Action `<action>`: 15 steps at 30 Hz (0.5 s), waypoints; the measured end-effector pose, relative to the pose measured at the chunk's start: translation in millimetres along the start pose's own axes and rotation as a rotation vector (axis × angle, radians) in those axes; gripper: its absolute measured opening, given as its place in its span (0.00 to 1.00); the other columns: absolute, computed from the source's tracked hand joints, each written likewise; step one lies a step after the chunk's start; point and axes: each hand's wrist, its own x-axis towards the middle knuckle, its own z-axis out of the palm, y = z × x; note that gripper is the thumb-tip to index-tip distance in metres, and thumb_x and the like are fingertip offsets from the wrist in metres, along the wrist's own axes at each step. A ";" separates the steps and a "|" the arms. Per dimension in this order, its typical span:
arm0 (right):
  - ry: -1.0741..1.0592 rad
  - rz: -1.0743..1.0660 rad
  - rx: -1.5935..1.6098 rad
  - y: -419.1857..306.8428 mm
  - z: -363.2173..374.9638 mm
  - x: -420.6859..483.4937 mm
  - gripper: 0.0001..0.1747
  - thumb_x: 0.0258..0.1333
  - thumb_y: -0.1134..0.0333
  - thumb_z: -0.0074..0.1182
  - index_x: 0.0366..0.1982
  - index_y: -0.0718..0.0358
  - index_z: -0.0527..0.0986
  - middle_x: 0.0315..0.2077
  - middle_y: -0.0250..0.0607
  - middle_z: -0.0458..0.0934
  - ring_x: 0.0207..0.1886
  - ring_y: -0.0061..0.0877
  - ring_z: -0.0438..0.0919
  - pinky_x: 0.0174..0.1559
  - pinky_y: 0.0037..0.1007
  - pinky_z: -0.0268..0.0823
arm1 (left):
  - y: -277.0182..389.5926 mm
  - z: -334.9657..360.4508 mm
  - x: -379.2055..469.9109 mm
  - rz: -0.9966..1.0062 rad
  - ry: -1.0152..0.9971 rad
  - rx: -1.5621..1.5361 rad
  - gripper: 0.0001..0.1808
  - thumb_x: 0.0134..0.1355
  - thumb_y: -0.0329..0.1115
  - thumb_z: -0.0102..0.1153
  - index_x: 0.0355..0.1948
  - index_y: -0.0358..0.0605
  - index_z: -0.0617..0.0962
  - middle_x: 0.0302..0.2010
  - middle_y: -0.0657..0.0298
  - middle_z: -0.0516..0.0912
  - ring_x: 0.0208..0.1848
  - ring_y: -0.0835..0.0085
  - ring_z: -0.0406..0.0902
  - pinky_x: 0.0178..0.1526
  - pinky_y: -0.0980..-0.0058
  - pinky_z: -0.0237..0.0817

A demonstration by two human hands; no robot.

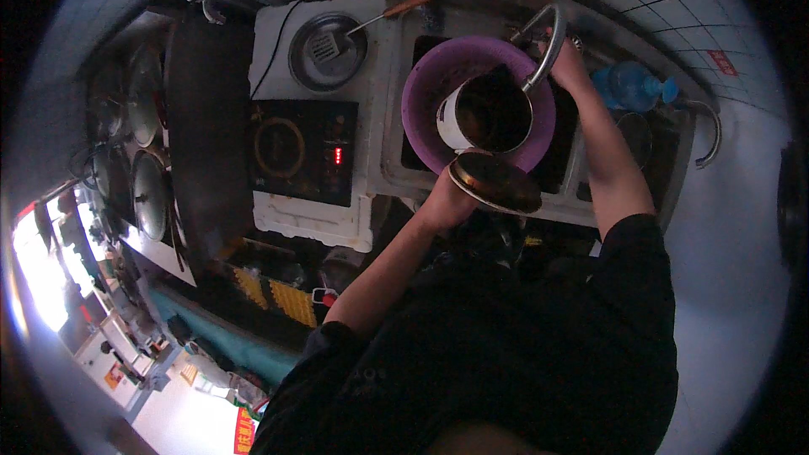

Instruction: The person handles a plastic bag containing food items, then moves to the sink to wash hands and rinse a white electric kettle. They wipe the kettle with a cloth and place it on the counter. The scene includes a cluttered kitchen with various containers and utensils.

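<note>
My left hand [450,203] grips a round lid [496,182], tilted so that its dark, shiny face shows. Just beyond the lid, a white cylindrical pot [450,123] leans inside a purple plastic basin [418,85]. Its interior looks dark, and whether it holds liquid is too dim to tell. Over the pot's rim hangs the end of a curved metal faucet [551,44]. My right hand [567,63] reaches behind the faucet, near its base; the fingers are partly hidden, so their hold is unclear. The basin sits in a metal sink [393,133].
Left of the sink, an induction cooktop [303,151] shows lit red digits. Behind it lies a metal bowl [302,63] with a wooden-handled slotted turner [379,18] across it. A blue plastic bottle [629,86] lies at the right, near a second faucet [714,133].
</note>
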 end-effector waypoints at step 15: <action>-0.190 -0.251 0.144 -25.3 -32.0 -56.9 0.17 0.64 0.65 0.59 0.52 0.62 0.81 0.47 0.43 0.86 0.52 0.30 0.83 0.57 0.32 0.71 | -3.6 -5.1 5.0 0.049 -0.095 -0.188 0.31 0.57 0.23 0.70 0.60 0.40 0.72 0.56 0.61 0.81 0.59 0.71 0.77 0.64 0.66 0.68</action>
